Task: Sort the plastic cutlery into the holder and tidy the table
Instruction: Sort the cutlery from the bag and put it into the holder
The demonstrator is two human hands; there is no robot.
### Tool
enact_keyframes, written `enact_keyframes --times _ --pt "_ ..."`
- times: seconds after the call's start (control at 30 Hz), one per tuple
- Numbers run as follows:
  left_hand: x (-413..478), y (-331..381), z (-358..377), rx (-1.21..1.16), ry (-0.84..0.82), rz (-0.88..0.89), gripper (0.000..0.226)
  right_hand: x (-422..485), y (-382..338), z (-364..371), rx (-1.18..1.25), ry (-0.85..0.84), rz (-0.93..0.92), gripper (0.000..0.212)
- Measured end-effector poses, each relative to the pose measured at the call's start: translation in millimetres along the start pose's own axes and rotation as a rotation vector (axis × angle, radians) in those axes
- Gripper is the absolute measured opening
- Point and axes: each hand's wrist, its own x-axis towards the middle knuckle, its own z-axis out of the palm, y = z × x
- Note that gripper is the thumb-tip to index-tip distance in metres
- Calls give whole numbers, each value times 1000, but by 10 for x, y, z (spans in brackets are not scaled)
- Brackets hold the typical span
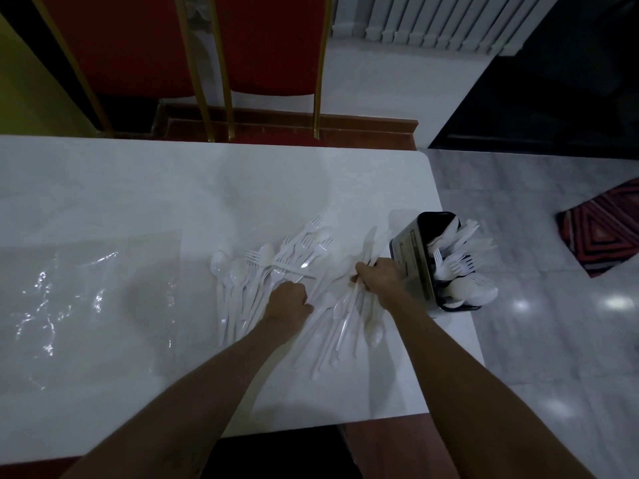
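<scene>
I see a white table (pixel 138 188) with a loose heap of white plastic cutlery (pixel 276 271) spread across its right half: spoons on the left of the heap, forks fanned toward the far side, knives nearer me. A clear plastic bag (pixel 86 305) lies flat on the table to the left, apart from the heap. Beyond the far edge stand two red chairs (pixel 269 46) with gold frames, and a patterned rug (pixel 605 229) lies on the floor off to the right.

The black holder (pixel 411 257) stands at the table's right edge, just beside the heap. It already carries white forks, spoons and what look like knives, heads up; I cannot make out the dividers between them.

My left hand (pixel 288 300) rests curled on the middle of the heap, fingers tucked under, and I cannot tell whether it pinches a piece. My right hand (pixel 380 276) is closed around a bundle of knives (pixel 349 312), right next to the holder's near wall.
</scene>
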Motion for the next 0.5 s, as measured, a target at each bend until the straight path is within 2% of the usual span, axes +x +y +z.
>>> enact_keyframes --times 0.1,0.2,0.37,0.5 --pt "-61 -52 -51 38 -48 -11 26 -56 5 -10 8 -48 -9 11" --pt "-125 -200 -112 6 -62 -17 21 -108 -9 10 26 -75 -15 16" --pt "-161 -402 -175 -60 -45 -36 15 -215 -34 53 37 -102 -39 6" --pt "-117 -267 -91 -38 -39 -26 24 -251 9 60 -27 -98 -55 9"
